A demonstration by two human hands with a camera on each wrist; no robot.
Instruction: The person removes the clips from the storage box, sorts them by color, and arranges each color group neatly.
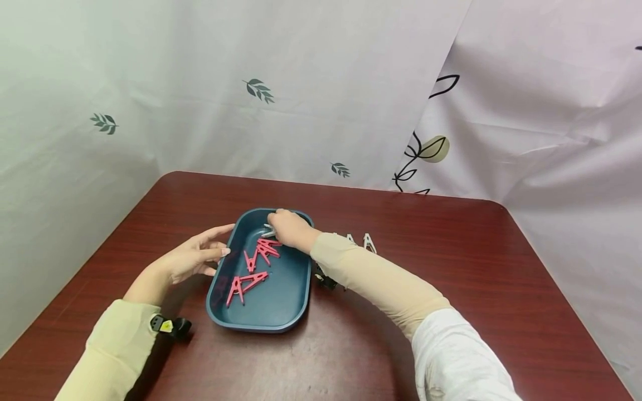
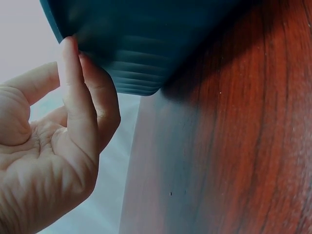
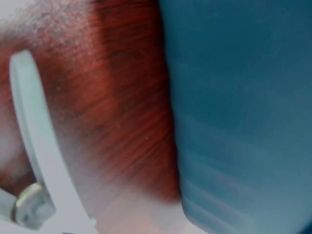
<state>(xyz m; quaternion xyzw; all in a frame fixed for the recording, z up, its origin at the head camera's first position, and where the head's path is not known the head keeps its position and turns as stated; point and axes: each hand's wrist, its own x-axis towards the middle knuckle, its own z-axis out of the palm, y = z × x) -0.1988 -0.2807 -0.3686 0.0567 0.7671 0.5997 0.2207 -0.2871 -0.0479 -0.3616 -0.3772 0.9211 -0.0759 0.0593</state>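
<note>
A dark blue tray stands on the table with several pink clothespins lying in its left half. My left hand is at the tray's left side, its fingers spread and its fingertips touching the outer wall near the rim. In the left wrist view, a fingertip of the left hand meets the tray wall. Over the tray's far right part, my right hand pinches a white clothespin, whose legs stick out to the left. The fingertips are partly hidden.
Right of the tray, a few white clothespins lie on the reddish-brown table, partly behind the right sleeve. One white clothespin shows close up in the right wrist view. A pale curtain hangs behind the table.
</note>
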